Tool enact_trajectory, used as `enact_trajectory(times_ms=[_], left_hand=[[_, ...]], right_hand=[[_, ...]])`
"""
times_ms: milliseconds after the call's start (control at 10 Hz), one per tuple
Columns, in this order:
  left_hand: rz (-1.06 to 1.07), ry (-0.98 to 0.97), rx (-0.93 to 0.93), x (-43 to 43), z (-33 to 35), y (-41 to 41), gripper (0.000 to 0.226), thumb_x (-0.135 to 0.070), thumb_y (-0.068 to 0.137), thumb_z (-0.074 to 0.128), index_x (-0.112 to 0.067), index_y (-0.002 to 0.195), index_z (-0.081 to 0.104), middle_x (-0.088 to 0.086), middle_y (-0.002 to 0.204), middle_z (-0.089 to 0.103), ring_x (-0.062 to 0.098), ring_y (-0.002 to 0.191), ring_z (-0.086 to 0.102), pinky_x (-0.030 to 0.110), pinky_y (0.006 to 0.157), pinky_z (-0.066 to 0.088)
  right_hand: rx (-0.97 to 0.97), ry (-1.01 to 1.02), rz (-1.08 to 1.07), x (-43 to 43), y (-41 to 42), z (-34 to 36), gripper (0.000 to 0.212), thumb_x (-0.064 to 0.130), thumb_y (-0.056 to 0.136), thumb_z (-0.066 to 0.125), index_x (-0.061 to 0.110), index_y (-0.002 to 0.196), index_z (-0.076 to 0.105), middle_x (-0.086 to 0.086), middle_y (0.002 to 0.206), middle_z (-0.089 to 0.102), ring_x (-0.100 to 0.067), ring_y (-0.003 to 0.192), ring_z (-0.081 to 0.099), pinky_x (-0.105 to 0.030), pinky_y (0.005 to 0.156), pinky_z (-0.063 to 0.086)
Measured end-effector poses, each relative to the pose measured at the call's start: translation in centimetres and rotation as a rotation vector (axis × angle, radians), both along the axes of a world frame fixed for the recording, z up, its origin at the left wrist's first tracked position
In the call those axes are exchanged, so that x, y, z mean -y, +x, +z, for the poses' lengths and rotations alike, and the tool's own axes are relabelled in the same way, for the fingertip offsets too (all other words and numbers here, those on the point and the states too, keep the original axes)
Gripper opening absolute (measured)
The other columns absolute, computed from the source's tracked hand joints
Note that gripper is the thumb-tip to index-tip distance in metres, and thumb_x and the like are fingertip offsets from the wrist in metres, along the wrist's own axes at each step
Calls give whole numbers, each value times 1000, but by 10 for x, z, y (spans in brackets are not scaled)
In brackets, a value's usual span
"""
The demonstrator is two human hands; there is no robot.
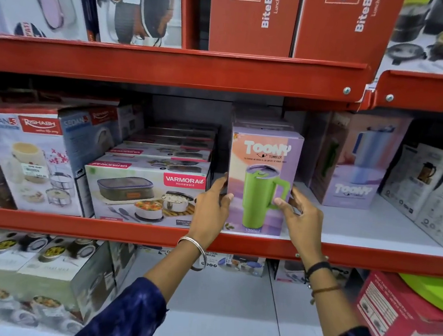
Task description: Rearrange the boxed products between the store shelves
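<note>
A tall Toony tumbler box (262, 169) with a green mug printed on it stands upright at the front edge of the middle shelf (369, 256). My left hand (212, 208) grips its left side, thumb on the front face. Along the right side my right hand (301, 217) holds it the same way. More boxes of the same kind stand in a row behind it, mostly hidden. Another Toony box (352, 165) with a blue mug stands to the right, turned at an angle.
Left of the held box lie stacked Varmora lunch box cartons (143, 195), then Rishabh Sedan boxes (29, 164). Red BiteBuddy boxes (298, 20) fill the upper shelf. White shelf surface (367, 224) shows right of the tumbler box. The lower shelf holds more cartons (401, 321).
</note>
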State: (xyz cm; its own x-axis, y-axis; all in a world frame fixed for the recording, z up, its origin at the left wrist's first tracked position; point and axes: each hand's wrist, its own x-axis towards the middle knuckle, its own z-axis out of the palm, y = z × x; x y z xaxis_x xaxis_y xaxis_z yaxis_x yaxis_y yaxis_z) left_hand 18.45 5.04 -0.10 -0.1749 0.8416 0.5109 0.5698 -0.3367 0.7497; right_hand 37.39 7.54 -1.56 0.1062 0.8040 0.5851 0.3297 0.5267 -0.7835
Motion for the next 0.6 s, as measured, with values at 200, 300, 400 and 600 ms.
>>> enact_trajectory(times_ms=[200, 300, 400, 600], left_hand=[[13, 1, -27, -3, 2, 2, 45, -11, 95, 52, -12, 138, 41, 23, 97, 69, 17, 73, 50, 26, 69, 41], [11, -15, -64, -1, 4, 4, 44, -11, 96, 50, -11, 138, 39, 6, 70, 60, 13, 52, 47, 21, 52, 40], [20, -33, -85, 2, 8, 6, 44, -7, 95, 49, -7, 138, 38, 4, 69, 56, 8, 51, 47, 17, 45, 34], [-48, 103, -22, 32, 11, 5, 48, -11, 96, 48, -9, 141, 31, 12, 142, 47, 24, 128, 47, 30, 104, 40]], right_hand=[[17, -5, 4, -4, 1, 1, 44, 18, 82, 70, 9, 124, 60, -1, 118, 66, -11, 107, 63, -14, 94, 47], [17, 2, 12, -5, 1, 1, 43, 17, 82, 69, 9, 123, 59, 0, 116, 65, -11, 105, 62, -5, 88, 44], [43, -45, -7, 0, 1, 2, 43, 20, 84, 68, 11, 125, 58, -3, 117, 66, -17, 109, 62, -24, 94, 49], [90, 122, -247, 31, -20, 13, 60, 28, 87, 64, 10, 139, 40, -12, 144, 44, -24, 132, 40, -35, 110, 34]])
